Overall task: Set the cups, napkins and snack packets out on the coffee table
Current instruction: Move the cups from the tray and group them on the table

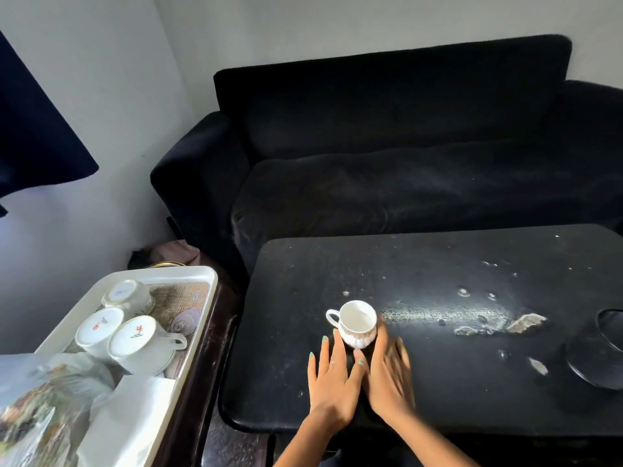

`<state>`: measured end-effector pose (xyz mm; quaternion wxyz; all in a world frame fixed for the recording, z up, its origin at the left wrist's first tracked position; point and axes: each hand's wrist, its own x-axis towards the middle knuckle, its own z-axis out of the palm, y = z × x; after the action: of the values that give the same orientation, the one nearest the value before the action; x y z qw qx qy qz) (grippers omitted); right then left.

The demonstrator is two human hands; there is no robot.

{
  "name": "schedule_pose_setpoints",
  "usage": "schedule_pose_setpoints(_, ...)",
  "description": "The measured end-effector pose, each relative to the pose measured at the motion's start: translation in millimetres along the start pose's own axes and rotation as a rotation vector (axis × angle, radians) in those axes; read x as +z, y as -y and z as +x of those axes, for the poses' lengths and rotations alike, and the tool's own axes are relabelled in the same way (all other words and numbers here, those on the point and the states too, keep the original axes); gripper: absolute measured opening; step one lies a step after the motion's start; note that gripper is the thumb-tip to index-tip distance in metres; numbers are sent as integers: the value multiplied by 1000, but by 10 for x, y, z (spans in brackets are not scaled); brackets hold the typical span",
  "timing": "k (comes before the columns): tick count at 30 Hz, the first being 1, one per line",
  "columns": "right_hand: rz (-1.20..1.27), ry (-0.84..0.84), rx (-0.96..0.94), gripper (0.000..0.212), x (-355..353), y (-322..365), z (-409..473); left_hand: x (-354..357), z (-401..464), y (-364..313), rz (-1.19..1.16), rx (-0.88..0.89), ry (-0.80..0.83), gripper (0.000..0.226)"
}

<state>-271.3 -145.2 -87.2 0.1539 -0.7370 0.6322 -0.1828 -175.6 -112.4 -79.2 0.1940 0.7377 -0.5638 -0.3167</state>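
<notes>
A small white cup (358,323) with a patterned band stands upright on the black coffee table (438,382), handle to the left. My left hand (332,379) lies flat just below it, fingertips at the cup's left side. My right hand (387,369) is blurred, fingers spread beside the cup's right side, touching or nearly so. On the left, a white tray (202,274) holds three upturned white cups (135,342), white napkins (135,416) and snack packets (43,399).
The tray rests on a dark side table (209,348) left of the coffee table. A black sofa (404,146) stands behind. A dark round object (596,348) lies at the table's right edge. The tabletop has chipped, worn patches (505,323).
</notes>
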Motion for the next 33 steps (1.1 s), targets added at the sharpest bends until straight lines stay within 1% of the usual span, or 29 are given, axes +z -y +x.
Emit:
schedule_pose_setpoints(2,-64,40,47,66,-33,-11,-98,16,-93,17,11,1,12,67)
schedule_pose_setpoints(5,-120,135,112,62,-54,-8,-288,16,-231,63,100,1,89,65)
schedule_pose_setpoints(8,-119,208,122,60,-80,63,-450,-78,-355,117,162,14,145,61)
schedule_pose_setpoints(12,-110,263,46,56,-164,275,-535,-334,-515,175,210,36,188,56)
schedule_pose_setpoints(15,-48,261,-74,44,-206,532,-495,-631,-617,180,125,9,159,48)
schedule_pose_setpoints(17,-13,248,-170,36,-211,807,-479,-888,-706,221,68,8,92,41)
schedule_pose_setpoints(20,69,194,-288,31,-231,1157,-439,-1242,-774,226,90,36,-39,31)
schedule_pose_setpoints(21,117,164,-323,31,-243,1312,-417,-1394,-796,259,101,50,-105,27)
schedule_pose_setpoints(23,194,118,-414,34,-263,1603,-331,-1686,-807,321,126,82,-237,26)
schedule_pose_setpoints(26,277,101,-525,37,-292,2080,-147,-2108,-761,452,148,102,-429,26)
schedule_pose_setpoints(28,306,109,-551,35,-280,2373,-22,-2346,-709,541,175,82,-561,23)
schedule_pose_setpoints(30,354,136,-541,27,-247,2654,85,-2561,-632,658,193,53,-666,23)
schedule_pose_setpoints(32,375,209,-516,21,-174,2894,189,-2744,-545,792,194,-27,-718,26)
schedule_pose_setpoints(33,363,264,-495,22,-123,3002,241,-2819,-498,868,204,-88,-723,29)
